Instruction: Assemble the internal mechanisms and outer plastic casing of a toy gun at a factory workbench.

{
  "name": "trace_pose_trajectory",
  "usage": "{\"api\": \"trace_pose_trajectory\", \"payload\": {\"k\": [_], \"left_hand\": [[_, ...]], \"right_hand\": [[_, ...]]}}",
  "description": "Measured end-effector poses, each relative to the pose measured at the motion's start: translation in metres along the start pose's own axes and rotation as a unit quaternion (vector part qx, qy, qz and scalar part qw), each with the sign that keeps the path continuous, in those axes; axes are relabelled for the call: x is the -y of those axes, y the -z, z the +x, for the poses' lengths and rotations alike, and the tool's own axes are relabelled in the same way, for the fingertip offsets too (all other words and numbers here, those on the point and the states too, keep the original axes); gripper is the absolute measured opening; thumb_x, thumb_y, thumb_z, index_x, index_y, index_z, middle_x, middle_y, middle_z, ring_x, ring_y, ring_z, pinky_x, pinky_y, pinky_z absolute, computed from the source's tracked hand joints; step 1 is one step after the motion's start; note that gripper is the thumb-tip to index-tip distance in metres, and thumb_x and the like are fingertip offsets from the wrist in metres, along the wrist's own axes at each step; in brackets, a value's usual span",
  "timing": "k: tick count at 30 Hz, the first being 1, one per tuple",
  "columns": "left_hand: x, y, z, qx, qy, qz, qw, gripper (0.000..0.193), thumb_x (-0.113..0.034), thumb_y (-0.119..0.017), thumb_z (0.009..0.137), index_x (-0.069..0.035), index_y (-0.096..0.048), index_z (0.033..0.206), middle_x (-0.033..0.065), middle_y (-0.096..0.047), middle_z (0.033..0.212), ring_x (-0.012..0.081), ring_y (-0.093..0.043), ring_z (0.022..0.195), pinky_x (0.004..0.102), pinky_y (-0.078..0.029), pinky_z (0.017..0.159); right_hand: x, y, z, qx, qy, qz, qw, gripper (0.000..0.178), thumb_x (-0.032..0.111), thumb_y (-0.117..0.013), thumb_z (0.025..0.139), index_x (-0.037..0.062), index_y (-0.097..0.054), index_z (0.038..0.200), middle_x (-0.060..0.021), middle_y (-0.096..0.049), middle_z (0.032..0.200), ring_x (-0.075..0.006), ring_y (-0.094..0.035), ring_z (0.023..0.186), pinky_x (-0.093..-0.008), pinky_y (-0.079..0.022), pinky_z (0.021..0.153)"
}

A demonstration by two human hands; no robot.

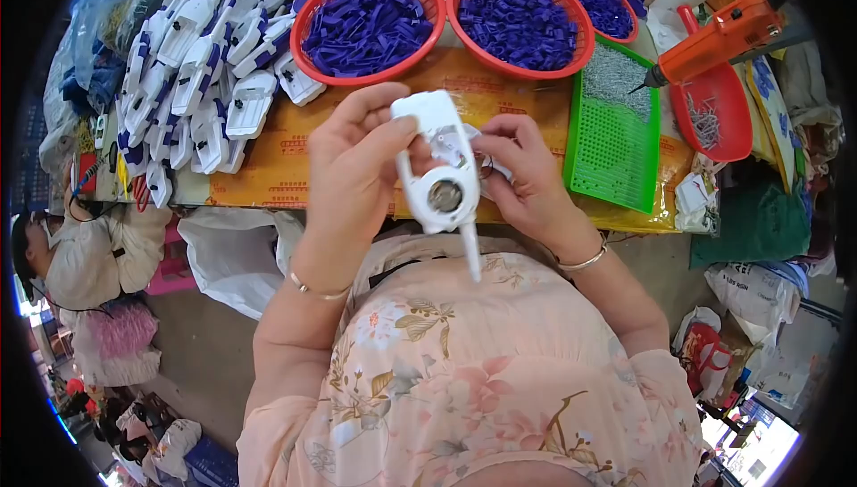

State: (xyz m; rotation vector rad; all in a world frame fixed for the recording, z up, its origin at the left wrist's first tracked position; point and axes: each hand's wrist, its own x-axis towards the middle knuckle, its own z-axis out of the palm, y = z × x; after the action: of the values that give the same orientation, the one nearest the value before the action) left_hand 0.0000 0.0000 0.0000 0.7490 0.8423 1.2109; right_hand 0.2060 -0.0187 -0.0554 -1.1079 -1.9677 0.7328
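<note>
Worktable with orange-yellow covering [286,152], dull grey floor [210,344] beneath, bright light [759,441] at lower right

Open tabletop [268,161] left of the hands [348,166], red baskets [357,80] blocking ahead, green tray [614,152] blocking right

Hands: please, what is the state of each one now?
Left hand: closed, holding the white shell.
Right hand: curled beside the shell; what it holds cannot be told.

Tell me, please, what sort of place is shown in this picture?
Most likely a small assembly workshop: red baskets hold many purple plastic parts, white-and-purple casings lie heaped, and an orange power tool is near a green tray.
</note>
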Motion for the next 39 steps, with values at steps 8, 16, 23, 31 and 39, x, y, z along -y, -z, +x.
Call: {"api": "trace_pose_trajectory", "payload": {"k": [8,16,23,31,39], "left_hand": [[0.034,-0.04,0.031,0.022,0.002,-0.023,1.0,0.033,0.002,-0.061,0.081,0.008,-0.05,0.111,0.0137,-0.063,0.095,0.0183,-0.066,0.082,0.0303,-0.058,0.066],[0.044,-0.016,0.005,0.006,-0.143,0.248,0.958,0.037,-0.004,-0.062,0.083,0.003,-0.047,0.117,0.0133,-0.05,0.116,0.016,-0.054,0.101,0.0274,-0.051,0.077],[0.053,0.02,-0.019,0.014,0.058,0.334,0.941,0.035,-0.005,-0.06,0.085,0.005,-0.045,0.115,0.01,-0.06,0.089,0.0124,-0.059,0.075,0.0248,-0.05,0.063],[0.066,0.015,-0.003,0.037,0.112,-0.041,0.992,0.032,-0.009,-0.054,0.089,0.005,-0.05,0.117,0.0113,-0.063,0.101,0.0141,-0.063,0.087,0.0285,-0.053,0.073],[0.06,0.018,-0.002,-0.033,0.128,-0.134,0.982,0.032,-0.009,-0.042,0.092,0.008,-0.051,0.118,0.0139,-0.063,0.103,0.0201,-0.065,0.088,0.0324,-0.053,0.078]], "right_hand": [[0.038,0.035,0.003,-0.067,-0.152,0.108,0.98,0.07,0.011,-0.074,0.072,-0.0002,-0.039,0.131,-0.0076,-0.057,0.098,-0.0138,-0.055,0.083,-0.026,-0.047,0.076],[0.014,0.018,0.002,-0.126,-0.218,0.225,0.941,0.084,0.008,-0.073,0.07,0.001,-0.027,0.14,-0.0161,-0.057,0.11,-0.0194,-0.061,0.093,-0.0298,-0.05,0.079],[0.013,0.017,0.001,-0.068,-0.212,0.165,0.961,0.078,0.01,-0.068,0.075,-0.0026,-0.025,0.14,-0.0147,-0.06,0.103,-0.0173,-0.061,0.087,-0.0293,-0.051,0.072],[0.019,0.003,-0.004,-0.066,-0.291,0.436,0.849,0.07,0.007,-0.061,0.082,-0.0008,-0.025,0.141,-0.0153,-0.055,0.11,-0.0201,-0.061,0.094,-0.0318,-0.052,0.081],[0.028,0.007,-0.005,-0.085,-0.263,0.415,0.867,0.064,0.006,-0.057,0.08,0.0018,-0.03,0.138,-0.0128,-0.055,0.108,-0.0196,-0.061,0.096,-0.0316,-0.054,0.078]]}}
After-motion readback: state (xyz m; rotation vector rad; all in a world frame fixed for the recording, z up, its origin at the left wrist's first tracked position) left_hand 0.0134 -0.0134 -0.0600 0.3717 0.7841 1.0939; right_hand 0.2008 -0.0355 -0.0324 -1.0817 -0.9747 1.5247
